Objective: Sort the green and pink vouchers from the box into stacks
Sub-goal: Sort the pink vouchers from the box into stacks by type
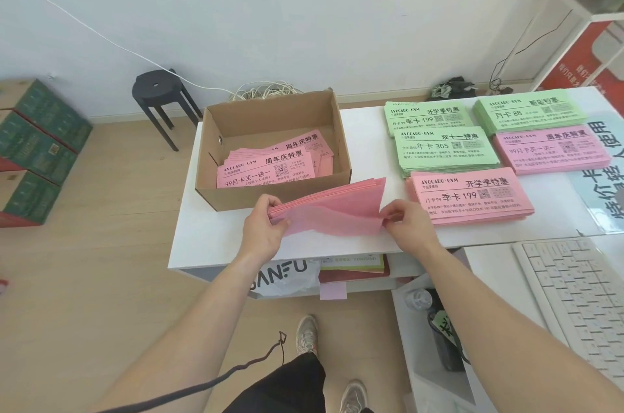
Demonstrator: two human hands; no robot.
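Below the desk's (337, 245) near edge, a lower shelf (354, 286) is mostly hidden by the desktop. Only a bag (287, 277) with partly readable lettering and some paper edges show there.

Above the near edge, the left hand (265, 230) and right hand (410, 222) hold a bundle of pink vouchers (334, 206) by its two ends. The fingers (271, 201) of the left hand are curled round one end, and the right hand pinches the other. The bundle shows blank backs, so its print cannot be read. It covers part of the front wall of the cardboard box (233, 198), which stands toward the desk's left edge.

Loose pink vouchers (270, 166) lie inside the box, their lower edges hidden by that wall.

On the right half of the desk, a near pink stack (469, 196) lies just beside the right hand. Behind it are a middle green stack (442, 149) and a right pink stack (550, 149). Two green stacks (425, 117) lie along the far edge.

A keyboard (580, 294) and a printed sheet (604, 176) are cut off at the right. Beyond the desk, the box half hides a coil of cable (266, 92), and a dark stool (162, 98) stands on the floor.
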